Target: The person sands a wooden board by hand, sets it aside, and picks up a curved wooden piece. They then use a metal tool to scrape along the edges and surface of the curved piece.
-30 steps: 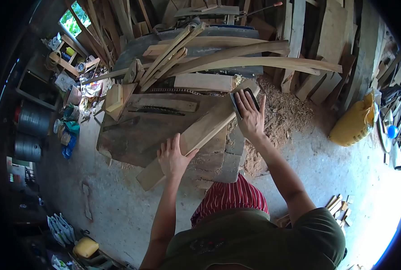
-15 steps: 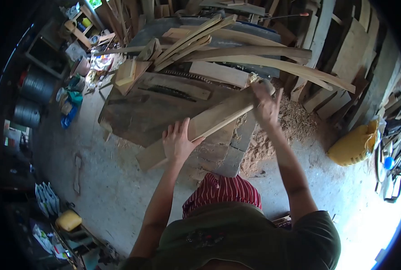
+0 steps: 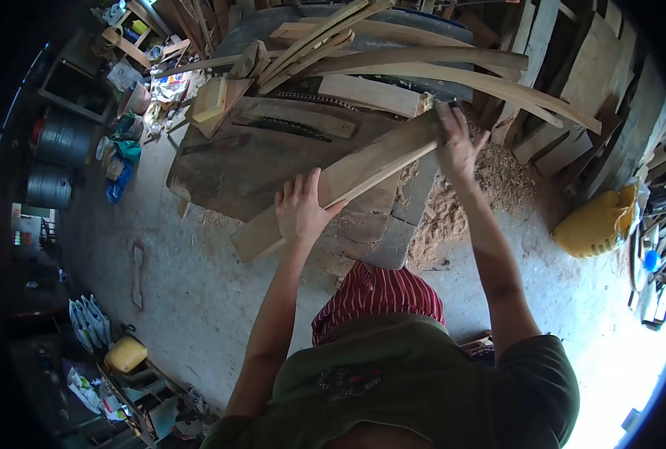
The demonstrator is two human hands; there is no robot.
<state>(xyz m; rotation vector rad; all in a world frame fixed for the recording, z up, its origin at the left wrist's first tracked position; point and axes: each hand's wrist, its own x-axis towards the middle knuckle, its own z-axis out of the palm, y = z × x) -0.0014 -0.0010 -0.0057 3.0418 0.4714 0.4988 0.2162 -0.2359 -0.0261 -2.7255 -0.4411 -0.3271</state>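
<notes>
A thick wooden plank [image 3: 382,153] lies slantwise over the worn work surface, its near left end sticking out past the edge. My left hand [image 3: 301,209] is laid across the plank's lower part, fingers over the far edge and thumb along the near side, holding it. At the upper right end is my right hand [image 3: 460,148], its fingers stretched out and apart, thumb pointing right. It is slightly blurred and its fingertips are by the plank's end. Something small and dark shows at those fingertips; I cannot make out what it is.
The dark wooden work surface [image 3: 221,176] carries a short board [image 3: 370,96] and several long curved strips [image 3: 453,56]. Shavings [image 3: 509,176] cover the floor at right, near a yellow sack [image 3: 595,228]. Planks [image 3: 584,82] lean at the back right. Metal drums [image 3: 63,140] stand left.
My right hand has shifted slightly right and its fingers now point up past the plank's end. My left hand keeps its place on the plank. The whole view has moved a little.
</notes>
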